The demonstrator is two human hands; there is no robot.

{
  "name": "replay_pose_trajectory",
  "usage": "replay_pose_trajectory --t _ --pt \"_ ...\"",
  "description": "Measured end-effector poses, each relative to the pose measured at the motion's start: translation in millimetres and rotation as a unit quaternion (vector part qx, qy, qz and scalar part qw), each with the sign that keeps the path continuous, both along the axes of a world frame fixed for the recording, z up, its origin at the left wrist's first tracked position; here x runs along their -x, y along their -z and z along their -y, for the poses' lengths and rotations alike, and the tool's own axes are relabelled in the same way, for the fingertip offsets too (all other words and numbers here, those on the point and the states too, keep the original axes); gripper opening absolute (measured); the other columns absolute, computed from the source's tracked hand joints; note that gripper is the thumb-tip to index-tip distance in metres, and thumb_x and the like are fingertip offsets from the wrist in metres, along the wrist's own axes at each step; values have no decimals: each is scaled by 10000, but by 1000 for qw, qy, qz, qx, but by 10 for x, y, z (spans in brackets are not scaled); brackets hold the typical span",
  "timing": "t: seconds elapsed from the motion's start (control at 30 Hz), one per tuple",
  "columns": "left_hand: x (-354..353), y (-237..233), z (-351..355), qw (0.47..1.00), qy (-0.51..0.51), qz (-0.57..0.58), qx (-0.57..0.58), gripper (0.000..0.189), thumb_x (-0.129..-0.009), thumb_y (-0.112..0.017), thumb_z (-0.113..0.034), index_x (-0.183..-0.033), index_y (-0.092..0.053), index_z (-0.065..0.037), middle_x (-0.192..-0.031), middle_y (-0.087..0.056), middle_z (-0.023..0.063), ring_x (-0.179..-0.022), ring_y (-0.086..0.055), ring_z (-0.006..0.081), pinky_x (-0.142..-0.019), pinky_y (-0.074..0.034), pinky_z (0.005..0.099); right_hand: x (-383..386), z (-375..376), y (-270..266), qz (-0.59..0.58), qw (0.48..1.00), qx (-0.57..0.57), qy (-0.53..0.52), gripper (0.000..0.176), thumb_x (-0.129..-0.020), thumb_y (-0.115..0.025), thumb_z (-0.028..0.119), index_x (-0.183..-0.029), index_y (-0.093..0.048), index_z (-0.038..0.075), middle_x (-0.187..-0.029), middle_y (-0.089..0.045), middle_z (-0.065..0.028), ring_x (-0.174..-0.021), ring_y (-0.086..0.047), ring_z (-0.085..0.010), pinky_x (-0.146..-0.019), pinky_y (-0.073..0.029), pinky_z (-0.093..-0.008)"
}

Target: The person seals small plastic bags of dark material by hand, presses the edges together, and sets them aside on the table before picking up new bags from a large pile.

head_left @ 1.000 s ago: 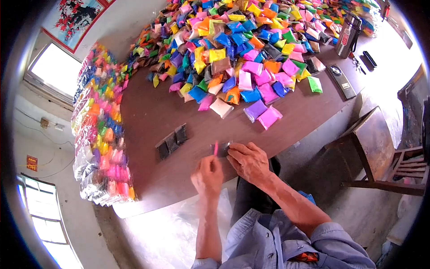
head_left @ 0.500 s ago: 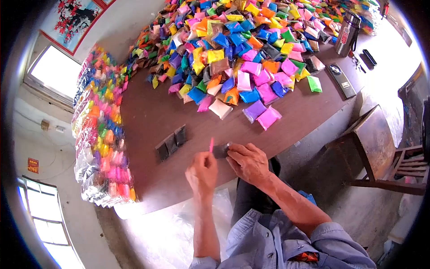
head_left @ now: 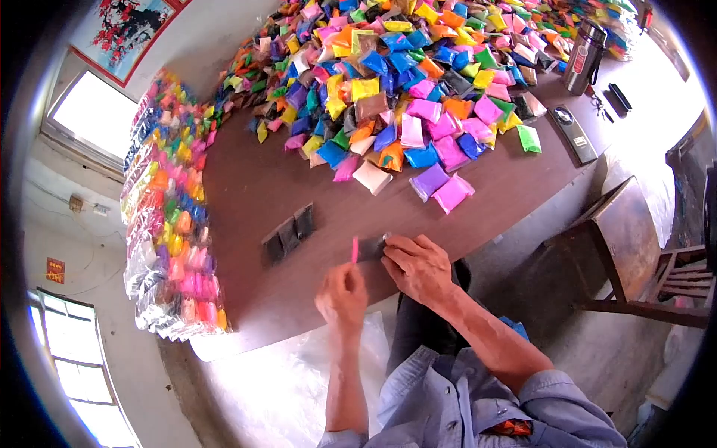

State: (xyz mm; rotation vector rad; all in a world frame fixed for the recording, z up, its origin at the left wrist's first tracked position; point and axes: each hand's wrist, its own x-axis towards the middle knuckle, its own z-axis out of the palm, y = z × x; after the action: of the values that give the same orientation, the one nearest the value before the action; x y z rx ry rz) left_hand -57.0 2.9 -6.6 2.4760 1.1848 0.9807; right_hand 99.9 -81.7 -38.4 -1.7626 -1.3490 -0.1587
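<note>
A thin pink stick (head_left: 355,249) points up from the closed fingers of my left hand (head_left: 342,297), near the front edge of the brown table. Just right of the stick lies a small black packet (head_left: 370,251). My right hand (head_left: 420,267) has its fingers closed on the packet's right end, where a small shiny bit shows at the fingertips. Further left on the tabletop, a row of black packets (head_left: 289,233) lies side by side, apart from both hands.
A big heap of colourful small packets (head_left: 409,130) covers the table's far side. Bagged packets (head_left: 175,239) line its left edge. At right are a steel thermos (head_left: 584,58), a long grey device (head_left: 573,135) and a black case (head_left: 619,98). A wooden chair (head_left: 624,243) stands beside the table.
My left hand, with the pink stick, has drawn back slightly toward my body. My right hand keeps its place at the black packet. The view has shifted slightly.
</note>
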Motion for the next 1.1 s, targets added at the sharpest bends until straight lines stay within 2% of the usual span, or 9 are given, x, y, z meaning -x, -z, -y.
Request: replay_pose_trajectory --t 0.03,0.2,0.27,0.47,0.57,0.73,0.87,0.93,1.1 --pt "-50 15 63 999 42 18 -7 41 -902 -726 -54 -935 -703 -63 -822 -716 152 -686 -705 319 -621 -542 425 -4 3 0 1 1000 0 -2 157 -849 -778 151 -999 -748 116 -1109 -702 4 -831 -640 -228 -775 -548 -337" --pt "-58 161 133 1000 27 12 -2 53 -909 -749 -90 -941 -714 -66 -838 -727 145 -710 -720 311 -641 -548 434 -14 25 -42 1 1000 -3 3 161 -847 -782 157 -998 -746 116 -1108 -704 8 -835 -641 -228 -775 -545 -326" --pt "23 116 79 999 -25 -19 7 45 -916 -744 -100 -932 -718 -68 -811 -726 142 -696 -716 319 -636 -545 430 -14 24 -42 5 1000 8 2 156 -847 -782 158 -994 -745 118 -1110 -704 10 -836 -641 -226 -773 -544 -325" --pt "133 46 20 998 -63 -1 12 49 -915 -750 -100 -925 -718 -65 -793 -716 136 -684 -708 311 -633 -545 414 2 10 -30 8 1000 5 9 138 -848 -780 159 -974 -737 124 -1111 -701 14 -842 -641 -222 -778 -545 -319" --pt "-57 6 238 1000 22 2 7 47 -900 -745 -67 -937 -716 -67 -873 -730 164 -752 -722 349 -665 -556 435 -17 16 -43 11 1000 9 -4 141 -845 -782 156 -975 -738 121 -1111 -702 10 -845 -643 -221 -784 -549 -319" --pt "1 205 176 1000 3 -20 1 72 -888 -760 -80 -952 -730 -82 -844 -727 137 -747 -720 351 -669 -559 435 -21 33 -67 5 1000 13 1 138 -843 -783 145 -974 -748 119 -1110 -709 1 -856 -649 -225 -789 -555 -326" --pt "387 228 -74 998 -55 -31 -4 52 -916 -747 -123 -960 -739 -94 -834 -729 125 -713 -716 325 -648 -549 427 7 13 -71 -8 1000 12 9 139 -836 -787 145 -968 -758 111 -1117 -729 -2 -895 -669 -228 -795 -558 -329" --pt "628 249 -186 993 -114 -24 -21 55 -903 -748 -131 -950 -720 -131 -782 -695 74 -697 -691 294 -629 -527 449 10 17 -101 -11 1000 19 7 144 -833 -789 147 -968 -761 106 -1119 -736 -3 -902 -677 -230 -798 -560 -329" --pt "1116 143 -426 979 -197 -29 -47 49 -924 -730 -134 -965 -720 -109 -827 -702 89 -750 -685 310 -675 -530 456 22 -2 -125 -44 999 14 19 170 -820 -788 96 -988 -759 90 -1133 -739 -37 -890 -696 -269 -810 -577 -364"
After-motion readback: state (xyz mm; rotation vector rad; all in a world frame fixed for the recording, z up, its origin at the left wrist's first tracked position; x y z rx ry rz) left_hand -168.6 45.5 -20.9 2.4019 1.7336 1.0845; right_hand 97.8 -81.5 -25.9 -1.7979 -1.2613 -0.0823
